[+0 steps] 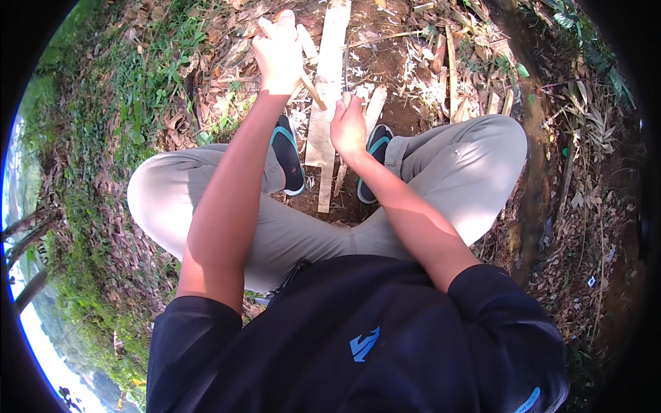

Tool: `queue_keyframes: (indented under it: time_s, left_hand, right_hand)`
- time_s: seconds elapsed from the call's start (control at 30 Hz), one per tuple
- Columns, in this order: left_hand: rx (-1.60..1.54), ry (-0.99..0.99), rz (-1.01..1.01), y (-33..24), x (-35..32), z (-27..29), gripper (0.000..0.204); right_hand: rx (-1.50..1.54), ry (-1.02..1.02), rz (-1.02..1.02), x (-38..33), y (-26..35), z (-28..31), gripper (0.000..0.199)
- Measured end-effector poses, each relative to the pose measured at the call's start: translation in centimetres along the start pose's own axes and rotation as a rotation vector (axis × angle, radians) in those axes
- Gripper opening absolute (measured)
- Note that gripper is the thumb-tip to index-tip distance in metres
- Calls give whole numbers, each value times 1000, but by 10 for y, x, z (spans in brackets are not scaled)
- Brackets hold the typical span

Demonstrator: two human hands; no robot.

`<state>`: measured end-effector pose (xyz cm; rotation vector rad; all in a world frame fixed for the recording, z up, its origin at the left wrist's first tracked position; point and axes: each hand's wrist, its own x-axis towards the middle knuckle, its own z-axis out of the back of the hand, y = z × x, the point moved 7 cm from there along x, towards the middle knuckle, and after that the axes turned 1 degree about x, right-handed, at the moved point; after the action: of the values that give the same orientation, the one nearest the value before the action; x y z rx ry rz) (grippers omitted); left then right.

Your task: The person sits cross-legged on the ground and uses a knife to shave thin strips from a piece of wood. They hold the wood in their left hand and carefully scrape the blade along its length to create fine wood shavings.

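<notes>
My left hand (pixel 279 58), washed out by bright sun, is raised at the upper middle and closed around a thin wooden stick (pixel 314 93). The stick's lower end slants down to a long pale wooden board (pixel 321 134) between my feet. Whether it touches the board I cannot tell. Just right of the board, my right hand (pixel 349 127) is wrapped around the handle of a knife (pixel 346 69). Its narrow dark blade points away from me, alongside the board's right edge.
My bent knees and shoes (pixel 288 158) flank the board. Pale wood shavings (pixel 413 82), split wood strips (pixel 452 69) and dry leaves litter the brown soil. Green plants (pixel 127 124) grow at the left, and dark branches (pixel 31 234) show at the far left edge.
</notes>
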<state>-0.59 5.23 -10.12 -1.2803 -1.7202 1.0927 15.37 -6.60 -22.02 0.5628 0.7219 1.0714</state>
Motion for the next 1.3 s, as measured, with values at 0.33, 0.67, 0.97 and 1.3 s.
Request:
queue_keyframes:
  time_s: [0.33,0.67,0.97,1.3]
  left_hand:
    - [-65,-10,119,3,2,-1,32]
    - [-81,-38,117,1,4,6,33]
    - [-85,-52,133,1,4,4,30]
    - [-100,-23,131,5,8,2,30]
  right_hand:
    - [-253,504,-270,-1,-57,-43,43]
    - [133,-14,12,12,-8,-4,34]
    - [33,174,-170,13,-12,-7,34]
    - [-95,321,-133,1,-10,-11,36]
